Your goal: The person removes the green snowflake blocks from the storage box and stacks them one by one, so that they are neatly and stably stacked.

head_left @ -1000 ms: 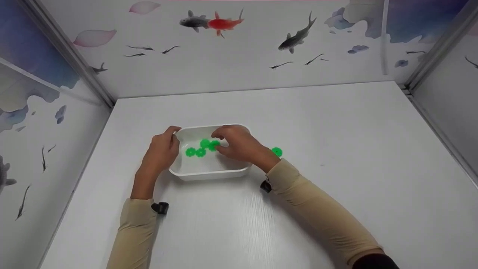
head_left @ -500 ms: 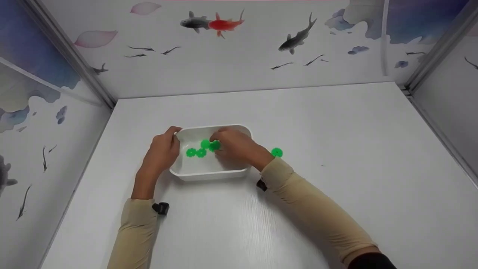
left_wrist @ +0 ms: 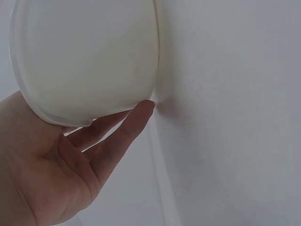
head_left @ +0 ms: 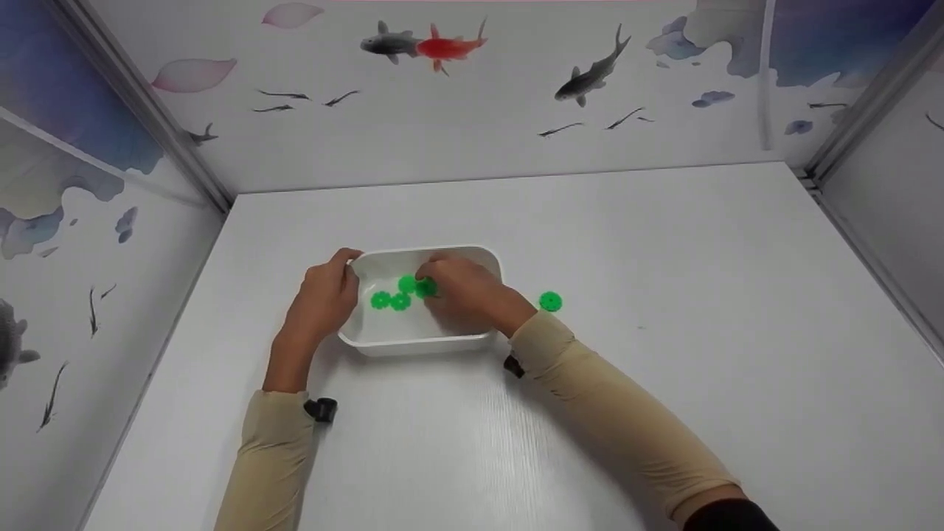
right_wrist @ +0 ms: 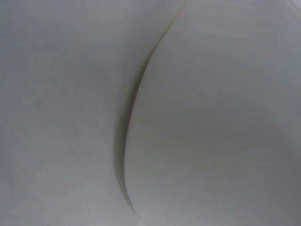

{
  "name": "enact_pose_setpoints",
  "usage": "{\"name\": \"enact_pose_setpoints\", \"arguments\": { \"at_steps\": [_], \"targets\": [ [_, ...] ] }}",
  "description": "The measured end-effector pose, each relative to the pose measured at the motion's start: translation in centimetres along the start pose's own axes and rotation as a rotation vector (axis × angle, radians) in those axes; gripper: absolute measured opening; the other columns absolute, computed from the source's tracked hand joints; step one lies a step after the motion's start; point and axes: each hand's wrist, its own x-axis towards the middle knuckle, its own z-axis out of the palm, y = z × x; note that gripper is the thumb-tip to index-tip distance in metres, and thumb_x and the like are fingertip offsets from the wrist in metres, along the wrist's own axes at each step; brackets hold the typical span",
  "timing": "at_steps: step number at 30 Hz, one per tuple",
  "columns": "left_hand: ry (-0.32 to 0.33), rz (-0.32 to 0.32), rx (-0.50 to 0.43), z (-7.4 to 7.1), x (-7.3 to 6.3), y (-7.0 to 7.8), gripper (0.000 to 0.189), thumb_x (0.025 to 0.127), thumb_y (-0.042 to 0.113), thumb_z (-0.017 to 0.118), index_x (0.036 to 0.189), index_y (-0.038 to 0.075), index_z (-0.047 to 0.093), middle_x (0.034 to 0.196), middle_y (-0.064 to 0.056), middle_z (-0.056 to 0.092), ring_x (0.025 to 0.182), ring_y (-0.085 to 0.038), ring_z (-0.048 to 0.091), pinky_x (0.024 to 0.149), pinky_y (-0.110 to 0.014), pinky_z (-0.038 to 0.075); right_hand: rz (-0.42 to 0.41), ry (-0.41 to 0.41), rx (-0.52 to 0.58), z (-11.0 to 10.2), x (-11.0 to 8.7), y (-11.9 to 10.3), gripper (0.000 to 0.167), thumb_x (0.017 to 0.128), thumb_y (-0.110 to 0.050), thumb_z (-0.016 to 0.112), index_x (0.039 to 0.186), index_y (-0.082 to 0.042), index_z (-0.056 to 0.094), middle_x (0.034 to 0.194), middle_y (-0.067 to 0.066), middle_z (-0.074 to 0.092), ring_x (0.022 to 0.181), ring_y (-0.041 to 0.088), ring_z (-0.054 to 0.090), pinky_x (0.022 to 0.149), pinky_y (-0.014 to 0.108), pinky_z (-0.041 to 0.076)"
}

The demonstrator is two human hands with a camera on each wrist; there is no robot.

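Note:
A white rectangular plastic basin (head_left: 413,342) stands on the table. My left hand (head_left: 324,299) holds its left end; in the left wrist view the fingers (left_wrist: 124,136) lie along the outer wall, below the rim. Inside the basin are several small green flower-shaped plastic pieces (head_left: 400,301). My right hand (head_left: 472,291) reaches over the right end into the basin and pinches one green piece (head_left: 425,288), partly covered by the fingers. In the right wrist view only the basin's outer wall (right_wrist: 211,122) shows, not the hand.
Another green flower-shaped piece (head_left: 550,301) lies on the white table (head_left: 700,295) just right of the basin, close to the right wrist. Upright panels printed with fish (head_left: 594,74) enclose the back and sides of the table.
My right hand has moved slightly inward and its thumb and fingers have closed onto a green piece. The left hand keeps its hold on the basin.

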Motion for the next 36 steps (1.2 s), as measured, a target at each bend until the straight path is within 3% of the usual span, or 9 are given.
{"name": "enact_pose_setpoints", "arguments": {
  "at_steps": [19,36],
  "targets": [
    [0.007,0.023,0.009,-0.05,0.14,-0.16,0.042,0.115,0.018,0.037,0.151,0.007,0.055,0.139,-0.02,0.072,0.118,-0.032,0.074,0.103,-0.054,0.06,-0.043,0.009,-0.011,0.07,0.17,0.14,0.024,0.103,-0.018,0.074,0.123,-0.007,0.079,0.118,0.007,0.07,0.103,0.019,0.062,0.096,0.036,0.057],
    [0.0,0.008,0.003,-0.06,0.06,-0.07,0.042,0.115,0.019,0.037,0.152,0.007,0.055,0.142,-0.021,0.07,0.126,-0.035,0.072,0.109,-0.056,0.056,-0.027,-0.034,0.056,-0.14,0.28,0.66,0.026,0.1,-0.018,0.079,0.123,-0.006,0.079,0.109,0.005,0.073,0.1,0.02,0.057,0.093,0.035,0.053]
  ]
}}
